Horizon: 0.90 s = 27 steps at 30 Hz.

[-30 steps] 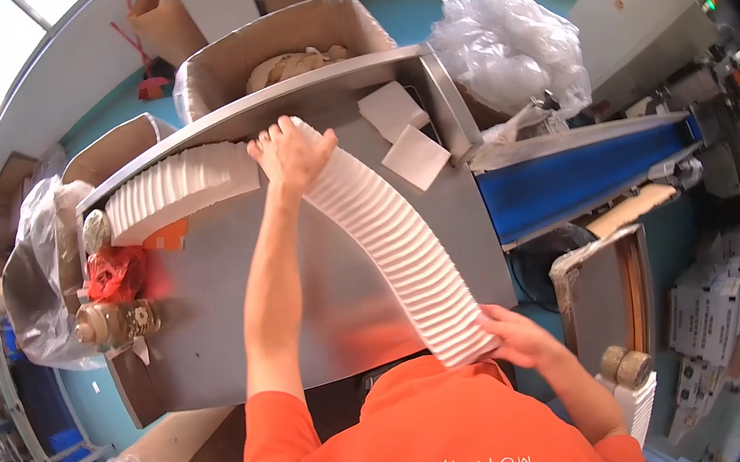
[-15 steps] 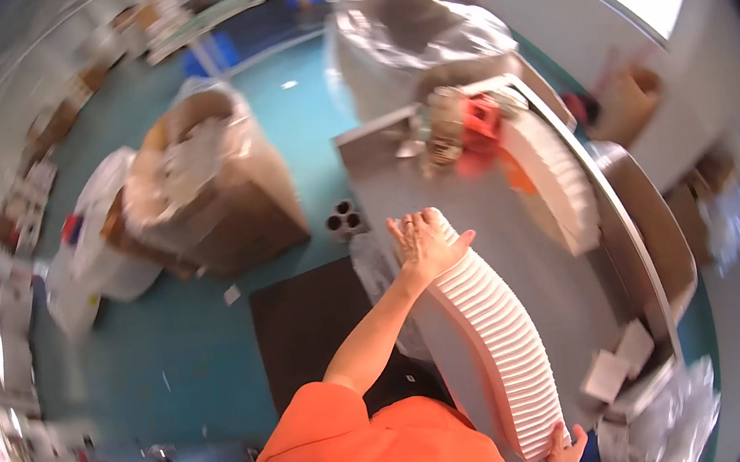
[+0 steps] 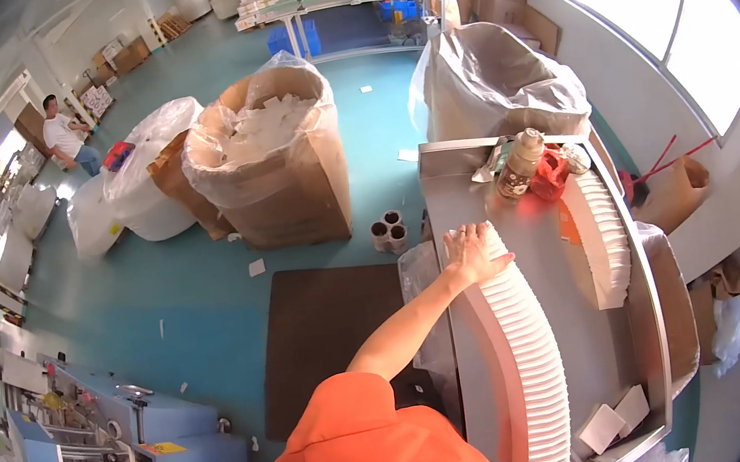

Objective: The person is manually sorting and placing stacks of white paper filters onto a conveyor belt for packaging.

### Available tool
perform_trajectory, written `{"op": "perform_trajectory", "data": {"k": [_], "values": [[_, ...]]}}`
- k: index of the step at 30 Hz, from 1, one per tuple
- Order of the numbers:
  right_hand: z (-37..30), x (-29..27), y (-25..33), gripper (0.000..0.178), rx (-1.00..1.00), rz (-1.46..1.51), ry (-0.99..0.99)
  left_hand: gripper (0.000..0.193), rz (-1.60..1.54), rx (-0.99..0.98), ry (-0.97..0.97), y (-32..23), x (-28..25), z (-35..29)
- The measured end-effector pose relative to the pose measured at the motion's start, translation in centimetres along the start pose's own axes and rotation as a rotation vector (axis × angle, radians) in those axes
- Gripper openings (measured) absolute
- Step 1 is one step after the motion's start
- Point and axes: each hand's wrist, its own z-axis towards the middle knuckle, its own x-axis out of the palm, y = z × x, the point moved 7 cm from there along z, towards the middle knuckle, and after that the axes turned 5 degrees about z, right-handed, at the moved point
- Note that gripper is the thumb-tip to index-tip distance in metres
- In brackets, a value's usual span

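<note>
A long, curved row of thin white pieces (image 3: 535, 349), packed tightly against one another, runs along the near side of a metal table (image 3: 589, 333). What kind of pieces they are cannot be made out. My left hand (image 3: 479, 256) grips the far end of this row, its fingers over the end and its thumb stretched to the right across the top. The row's near end reaches the lower edge of the view. My right hand is out of view.
A shorter white row (image 3: 600, 238) stands near the table's raised right rim. Beyond it are a bottle (image 3: 520, 164) and a red plastic bag (image 3: 551, 172). Small white blocks (image 3: 602, 428) lie front right. A lined carton (image 3: 290, 195) stands left; a distant person (image 3: 63, 136) is far left.
The view has swung left, bringing a blue machine and a distant person into sight. My right hand, earlier at the row's near end, has left the picture. My left hand keeps its hold.
</note>
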Motion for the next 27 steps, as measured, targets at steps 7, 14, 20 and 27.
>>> {"op": "perform_trajectory", "data": {"k": [7, 14, 20, 27], "values": [[4.0, 0.1, 7.1, 0.047, -0.058, 0.066, -0.268, 0.096, -0.028, 0.099, -0.034, -2.4, 1.3, -1.7], [-1.9, 0.6, 13.7, 0.039, 0.455, 1.451, -0.109, 0.077, 0.05, 0.179, -0.075, -1.0, 1.0, -0.7], [-2.0, -0.3, 11.8, 0.023, 0.645, 1.539, -0.502, 0.079, 0.129, 0.305, -0.099, -2.0, 0.9, 1.0], [-0.1, -0.2, 15.9, 0.041, 0.501, 1.378, -0.406, 0.097, 0.064, 0.26, 0.013, -3.7, 2.5, 0.2]]}}
